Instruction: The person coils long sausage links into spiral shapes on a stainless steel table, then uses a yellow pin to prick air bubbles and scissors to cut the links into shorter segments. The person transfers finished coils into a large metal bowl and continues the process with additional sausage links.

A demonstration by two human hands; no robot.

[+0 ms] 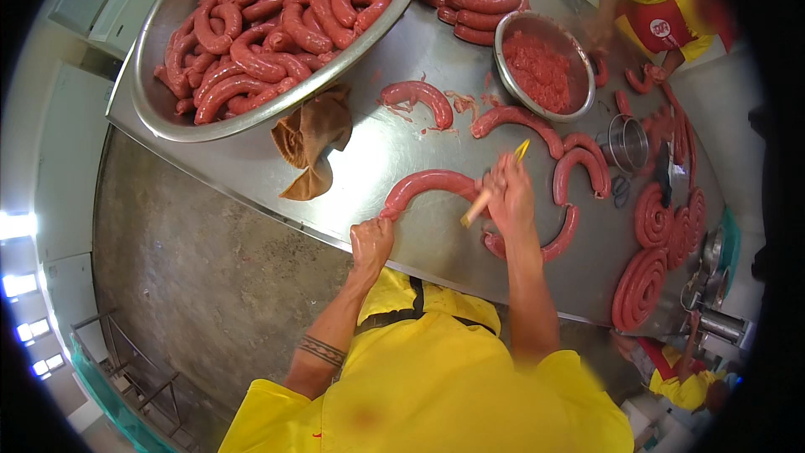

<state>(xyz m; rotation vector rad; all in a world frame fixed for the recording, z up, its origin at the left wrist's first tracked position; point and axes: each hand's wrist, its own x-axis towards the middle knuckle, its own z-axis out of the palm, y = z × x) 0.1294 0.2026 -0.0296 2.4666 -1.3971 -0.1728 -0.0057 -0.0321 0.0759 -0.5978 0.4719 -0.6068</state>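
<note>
A curved raw sausage (430, 184) lies on the steel table between my hands. My left hand (371, 243) is closed round its left end, close to the table's near edge. Over its right end, my right hand (509, 190) grips a slim tool with a pale wooden handle (476, 207) and a yellow tip (521, 149). My fingers hide the tool's middle, and I cannot tell its kind. Just right of that hand lies another sausage length (563, 235), partly covered by my wrist. More curved sausages (580, 169) rest beyond it.
A large steel basin (142, 109) heaped with sausages stands far left, beside a brown cloth (314, 138). A bowl of minced meat (545, 71), scissors (619, 191), a steel pot (627, 144) and coiled sausages (639, 289) lie rightward. Co-workers (667, 17) stand at the table's right side.
</note>
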